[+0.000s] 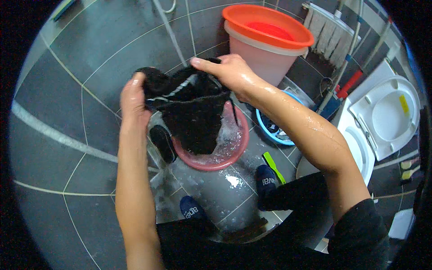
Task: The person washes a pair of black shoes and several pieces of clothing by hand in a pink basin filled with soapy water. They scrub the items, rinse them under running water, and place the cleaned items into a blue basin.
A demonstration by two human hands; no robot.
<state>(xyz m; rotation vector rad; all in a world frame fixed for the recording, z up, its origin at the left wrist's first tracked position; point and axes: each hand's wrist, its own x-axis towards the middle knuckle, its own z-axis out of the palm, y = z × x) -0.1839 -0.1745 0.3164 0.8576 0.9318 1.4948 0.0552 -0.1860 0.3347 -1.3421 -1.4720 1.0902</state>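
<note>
My left hand (134, 98) and my right hand (233, 72) each grip an upper edge of a wet black cloth item (194, 125), held spread between them. A whitish strip shows inside its gathered top, and a thin cord hangs from its right side. Its lower part hangs over a pink plastic basin (210, 166) on the floor, which holds foamy water. Close by the basin's left side is a black shoe (162, 143). To the right, partly behind my right forearm, a blue basin (287, 141) holds several items that I cannot make out.
A pale bin (260, 62) topped by an orange basin (236, 17) stands at the back wall. Right of it are a mop (325, 33) and an open toilet (357, 152). A green-handled brush (274, 167) lies on the wet tiled floor (216, 189) beside my slippered foot.
</note>
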